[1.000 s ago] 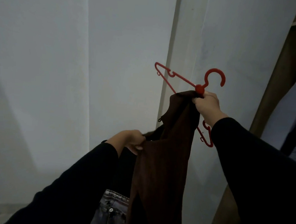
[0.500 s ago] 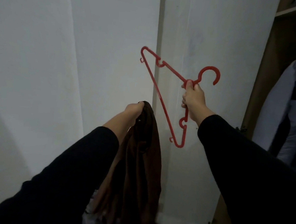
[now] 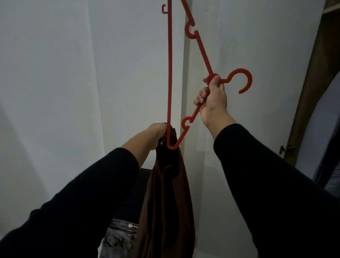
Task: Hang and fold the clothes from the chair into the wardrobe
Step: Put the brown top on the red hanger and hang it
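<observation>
1. Nearest the camera, a pair of grey jeans [image 3: 120, 238] is seen low in the frame between the two black sleeves, partly covered by the hanging cloth.
2. The brown garment [image 3: 167, 207] is held up by its top edge in the left hand [image 3: 157, 134], whose fingers are curled round the bunched fabric; the rest hangs straight down.
3. The red hanger [image 3: 169, 69] is gripped just below its hook by the right hand [image 3: 214, 99], fingers clenched round one sloping arm. Its long bar is stood almost vertical, one tip at the top of the frame, the other tip pointing down.
4. That lower tip is met right at the left hand, so the garment lies directly beneath it; whether the tip is already inside the neck opening cannot be told, the fabric being dark there.
5. Farther off, to the right, the open wardrobe [image 3: 308, 96] is seen with a pale garment [image 3: 330, 137] hung inside; the right hand is judged the nearer to it.
</observation>
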Motion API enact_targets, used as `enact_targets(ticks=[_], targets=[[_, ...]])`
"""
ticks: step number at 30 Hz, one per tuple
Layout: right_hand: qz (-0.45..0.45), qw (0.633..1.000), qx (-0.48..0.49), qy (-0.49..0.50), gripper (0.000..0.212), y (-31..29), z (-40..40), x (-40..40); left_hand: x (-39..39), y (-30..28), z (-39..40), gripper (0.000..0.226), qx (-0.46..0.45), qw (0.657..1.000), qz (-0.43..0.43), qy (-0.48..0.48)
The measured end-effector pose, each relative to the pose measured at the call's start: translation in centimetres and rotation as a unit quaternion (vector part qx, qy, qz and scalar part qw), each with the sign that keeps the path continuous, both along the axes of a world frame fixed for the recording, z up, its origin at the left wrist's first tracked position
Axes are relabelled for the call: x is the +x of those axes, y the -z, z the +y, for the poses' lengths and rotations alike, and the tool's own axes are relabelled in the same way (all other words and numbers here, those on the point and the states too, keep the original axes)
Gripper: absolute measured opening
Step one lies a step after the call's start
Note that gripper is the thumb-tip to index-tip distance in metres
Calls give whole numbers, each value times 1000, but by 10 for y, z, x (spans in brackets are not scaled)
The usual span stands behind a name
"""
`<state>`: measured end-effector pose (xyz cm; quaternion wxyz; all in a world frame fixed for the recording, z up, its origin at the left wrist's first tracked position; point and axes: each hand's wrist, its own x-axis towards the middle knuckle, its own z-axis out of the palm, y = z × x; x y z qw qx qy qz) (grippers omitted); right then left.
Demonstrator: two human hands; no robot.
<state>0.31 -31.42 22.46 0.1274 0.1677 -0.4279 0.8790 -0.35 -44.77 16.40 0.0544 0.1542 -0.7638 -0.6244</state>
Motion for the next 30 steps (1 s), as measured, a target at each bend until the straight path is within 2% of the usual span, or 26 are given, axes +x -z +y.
enact_targets(ticks=[5,12,19,24,26,30], targets=[[1,1000,-13,-18,32,7,-1,-2,11,-4,-3,26,-12,1000,2,10],[-2,999,31,8,34,12,6,-4,18,-8,-10,27,-8,1000,4,24],[-24,997,71,-6,37,43,6,-11,20,-19,-6,28,49,995,26,78],[-50,981,185,-5,35,72,19,-18,22,-33,-14,31,148,984,74,59],[-63,971,232,4,34,80,25,-18,23,-38,-20,29,154,982,97,50],[-53,943,325,41,34,82,37,-18,28,-44,-29,46,177,975,107,80]])
